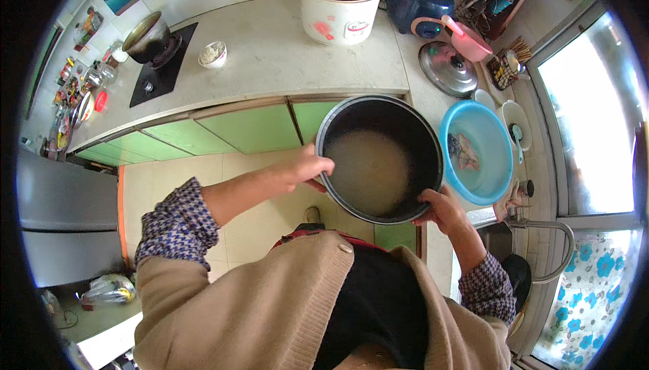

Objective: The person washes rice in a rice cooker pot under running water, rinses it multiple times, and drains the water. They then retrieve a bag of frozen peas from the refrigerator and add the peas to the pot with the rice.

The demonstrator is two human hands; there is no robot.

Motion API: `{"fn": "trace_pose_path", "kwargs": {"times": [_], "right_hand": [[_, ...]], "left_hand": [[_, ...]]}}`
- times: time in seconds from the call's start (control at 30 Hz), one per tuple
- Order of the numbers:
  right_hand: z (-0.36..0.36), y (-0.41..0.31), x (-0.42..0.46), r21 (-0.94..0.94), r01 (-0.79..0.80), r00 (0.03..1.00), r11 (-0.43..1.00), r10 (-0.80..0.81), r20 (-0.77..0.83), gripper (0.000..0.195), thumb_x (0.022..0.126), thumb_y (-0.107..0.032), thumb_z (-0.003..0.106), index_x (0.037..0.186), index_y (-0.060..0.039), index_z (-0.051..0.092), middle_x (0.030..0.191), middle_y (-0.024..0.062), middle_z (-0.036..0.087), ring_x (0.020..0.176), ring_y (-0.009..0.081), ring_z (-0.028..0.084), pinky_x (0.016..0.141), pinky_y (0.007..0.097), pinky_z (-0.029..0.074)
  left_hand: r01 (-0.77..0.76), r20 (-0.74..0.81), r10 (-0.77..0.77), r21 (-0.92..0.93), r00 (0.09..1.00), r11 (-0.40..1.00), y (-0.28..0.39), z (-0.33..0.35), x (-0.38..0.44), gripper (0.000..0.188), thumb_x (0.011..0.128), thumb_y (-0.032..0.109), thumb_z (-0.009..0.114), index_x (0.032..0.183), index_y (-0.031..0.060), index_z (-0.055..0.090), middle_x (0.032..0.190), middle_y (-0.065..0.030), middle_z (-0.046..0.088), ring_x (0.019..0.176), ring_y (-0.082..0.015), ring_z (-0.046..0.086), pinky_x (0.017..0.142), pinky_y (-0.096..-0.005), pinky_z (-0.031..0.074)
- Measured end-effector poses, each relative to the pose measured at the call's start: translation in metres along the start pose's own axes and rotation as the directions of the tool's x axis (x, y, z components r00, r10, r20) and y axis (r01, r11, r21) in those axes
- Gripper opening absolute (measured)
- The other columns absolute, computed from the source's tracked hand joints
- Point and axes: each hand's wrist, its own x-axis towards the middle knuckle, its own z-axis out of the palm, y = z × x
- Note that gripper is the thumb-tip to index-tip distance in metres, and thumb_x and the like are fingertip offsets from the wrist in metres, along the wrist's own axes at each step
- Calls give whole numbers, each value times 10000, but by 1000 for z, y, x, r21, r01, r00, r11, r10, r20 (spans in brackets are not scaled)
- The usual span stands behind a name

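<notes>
Between my two hands is a large dark inner pot of a rice cooker (413, 152), raised in front of my body. Cloudy liquid (372, 172) covers its bottom; whether grains lie beneath cannot be made out. My left hand (310, 167) grips the rim on the left, thumb over the edge. On the lower right, my right hand (442, 208) holds the rim the same way. The white rice cooker body (334, 20) stands on the counter with its lid up. Just right of the pot sits a light blue plastic basin (494, 177) with pieces of raw meat (466, 152) in water.
A dark wok-like pot (147, 37) rests on the stove at left, near a small bowl of white contents (213, 54). A metal lid (446, 68), a pink ladle-handled scoop (469, 40) and a blue appliance (421, 4) occupy the corner. The sink faucet (552, 228) curves at right.
</notes>
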Motion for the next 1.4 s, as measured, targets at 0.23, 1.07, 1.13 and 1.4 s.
{"fn": "trace_pose_path", "kwargs": {"times": [0.23, 1.07, 1.13, 1.4], "right_hand": [[58, -66, 43, -227, 246, 956, 942, -275, -105, 123, 708, -76, 549, 719, 46, 531, 571, 60, 510, 384, 137, 452, 345, 253, 370], [73, -421, 310, -371, 738, 625, 564, -778, 62, 137, 749, -36, 496, 852, 47, 460, 594, 97, 518, 365, 166, 486, 285, 252, 401], [69, -429, 329, -389, 708, 651, 589, -758, 37, 160, 739, -19, 488, 883, 46, 461, 612, 110, 524, 363, 169, 488, 282, 253, 401], [73, -408, 393, -355, 643, 744, 678, -664, 80, 264, 724, 38, 479, 973, 78, 401, 655, 155, 539, 403, 192, 535, 309, 266, 445]], "left_hand": [[-143, -16, 144, 21, 989, 989, 60, -77, -16, 458, 664, 24, 477, 1115, 49, 404, 865, -69, 518, 735, -160, 558, 589, -324, 539], [-402, -329, 403, 74, 854, 913, 344, -236, 206, 488, 613, 1, 495, 1084, 91, 408, 885, -110, 514, 677, -256, 595, 579, -385, 552], [-400, -340, 396, 62, 853, 915, 350, -238, 227, 552, 615, -12, 486, 1138, 126, 374, 905, -109, 501, 661, -254, 598, 585, -379, 550], [-261, -422, 300, 149, 855, 954, 333, -265, 283, 531, 599, 9, 526, 1111, 121, 443, 924, -88, 525, 854, -231, 548, 563, -350, 525]]}}
